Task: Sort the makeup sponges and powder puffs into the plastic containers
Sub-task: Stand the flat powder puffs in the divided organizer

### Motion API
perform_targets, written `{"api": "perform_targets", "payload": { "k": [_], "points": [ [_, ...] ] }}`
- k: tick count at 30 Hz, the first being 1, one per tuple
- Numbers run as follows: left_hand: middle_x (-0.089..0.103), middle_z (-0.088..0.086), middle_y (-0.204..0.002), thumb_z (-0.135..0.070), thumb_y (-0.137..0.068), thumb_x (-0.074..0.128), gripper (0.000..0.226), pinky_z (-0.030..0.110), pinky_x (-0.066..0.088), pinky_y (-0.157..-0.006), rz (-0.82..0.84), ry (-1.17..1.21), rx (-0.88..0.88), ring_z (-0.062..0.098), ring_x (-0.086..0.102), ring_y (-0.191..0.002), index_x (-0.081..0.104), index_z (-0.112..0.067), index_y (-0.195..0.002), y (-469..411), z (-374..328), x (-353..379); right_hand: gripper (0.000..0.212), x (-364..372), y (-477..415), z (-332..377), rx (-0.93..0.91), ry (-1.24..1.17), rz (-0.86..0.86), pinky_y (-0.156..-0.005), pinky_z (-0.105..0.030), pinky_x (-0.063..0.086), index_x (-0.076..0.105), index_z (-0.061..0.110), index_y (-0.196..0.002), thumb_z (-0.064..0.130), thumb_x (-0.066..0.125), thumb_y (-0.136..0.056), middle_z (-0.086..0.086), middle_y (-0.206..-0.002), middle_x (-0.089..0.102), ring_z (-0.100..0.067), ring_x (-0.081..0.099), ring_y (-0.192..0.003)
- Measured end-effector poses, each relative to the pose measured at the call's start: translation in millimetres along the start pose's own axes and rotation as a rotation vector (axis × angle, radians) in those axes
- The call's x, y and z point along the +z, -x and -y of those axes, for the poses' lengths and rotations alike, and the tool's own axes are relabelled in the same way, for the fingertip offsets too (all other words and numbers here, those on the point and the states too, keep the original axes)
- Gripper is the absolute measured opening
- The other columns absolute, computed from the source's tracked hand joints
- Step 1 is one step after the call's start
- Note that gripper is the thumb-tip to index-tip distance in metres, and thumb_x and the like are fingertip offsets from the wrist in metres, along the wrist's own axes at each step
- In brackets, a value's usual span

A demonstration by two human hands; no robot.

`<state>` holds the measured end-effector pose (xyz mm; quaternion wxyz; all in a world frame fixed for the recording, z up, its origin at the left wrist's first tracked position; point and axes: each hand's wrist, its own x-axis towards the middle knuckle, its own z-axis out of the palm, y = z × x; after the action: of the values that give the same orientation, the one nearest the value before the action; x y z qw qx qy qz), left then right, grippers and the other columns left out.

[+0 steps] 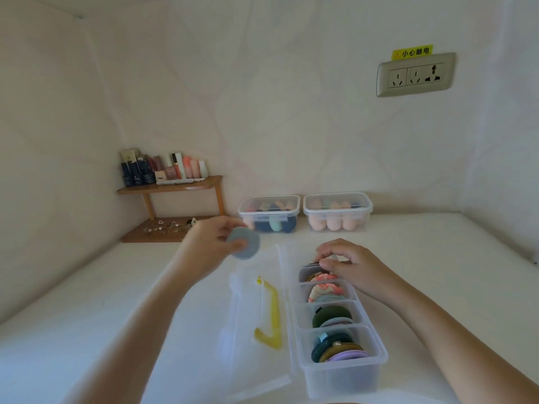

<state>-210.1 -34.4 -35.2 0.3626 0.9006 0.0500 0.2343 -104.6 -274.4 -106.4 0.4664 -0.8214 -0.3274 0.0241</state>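
My left hand (214, 237) holds a round blue-grey powder puff (244, 243) above the table, left of a long clear divided container (341, 371). The container's compartments hold upright puffs: pink marbled ones (325, 290), a dark green one (329, 316), and green, olive and lilac ones (339, 349). My right hand (350, 265) rests on the far compartment, fingers curled over the puffs there; I cannot tell whether it grips one. The container's clear lid (259, 313) with a yellow handle lies open to its left.
Two lidded clear boxes stand by the back wall: one with mixed sponges (269, 212), one with peach egg-shaped sponges (338, 211). A small wooden shelf (175, 186) with cosmetic bottles fills the back left corner. A wall socket (415, 74) is at upper right.
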Motion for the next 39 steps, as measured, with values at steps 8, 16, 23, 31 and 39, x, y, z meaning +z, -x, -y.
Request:
{"api": "perform_targets", "payload": {
  "k": [8,16,23,31,39],
  "points": [
    [0.068,0.0,-0.098,-0.017,-0.086,0.061,0.021,0.012,0.043,-0.066,0.18,-0.156,0.176,0.011,0.058,-0.081,0.069,-0.015,-0.105,-26,-41,77,0.009,0,1,2,-0.007,0.022,-0.017,-0.096,-0.023,0.044,0.068,0.026,-0.094,0.021,0.061,-0.091,0.012,-0.118,0.055,-0.006,0.053,-0.11],
    [0.061,-0.009,-0.083,-0.021,-0.081,0.07,0.019,0.009,0.043,-0.06,0.289,-0.203,0.141,0.002,0.053,-0.067,0.068,-0.015,-0.099,-37,-36,80,0.01,0,1,3,0.027,0.053,-0.04,-0.091,-0.017,0.042,0.07,0.025,-0.096,0.026,0.061,-0.091,0.01,-0.124,0.047,-0.009,0.051,-0.113],
    [0.068,-0.007,-0.079,-0.021,-0.081,0.069,0.025,0.013,0.048,-0.065,0.3,-0.167,0.162,0.001,0.06,-0.068,0.059,-0.022,-0.103,-38,-37,78,0.013,-1,1,3,0.031,0.041,-0.051,-0.091,-0.017,0.043,0.071,0.021,-0.099,0.026,0.062,-0.09,0.008,-0.123,0.049,-0.008,0.052,-0.11],
    [0.07,-0.007,-0.092,-0.029,-0.082,0.068,0.015,0.027,0.056,-0.078,0.268,-0.352,0.255,0.005,0.064,-0.08,0.067,-0.021,-0.095,-35,-37,79,0.016,0,1,2,0.048,0.068,-0.054,-0.085,-0.008,0.037,0.071,0.022,-0.101,0.029,0.061,-0.091,0.011,-0.128,0.047,-0.006,0.049,-0.113],
    [0.07,-0.002,-0.102,-0.029,-0.086,0.064,0.022,0.016,0.046,-0.072,0.308,-0.398,0.174,0.007,0.057,-0.078,0.071,-0.019,-0.104,-37,-44,91,0.018,0,3,4,0.049,0.08,-0.056,-0.085,-0.009,0.038,0.071,0.022,-0.103,0.03,0.061,-0.091,0.009,-0.133,0.046,-0.005,0.048,-0.112]
  ]
}}
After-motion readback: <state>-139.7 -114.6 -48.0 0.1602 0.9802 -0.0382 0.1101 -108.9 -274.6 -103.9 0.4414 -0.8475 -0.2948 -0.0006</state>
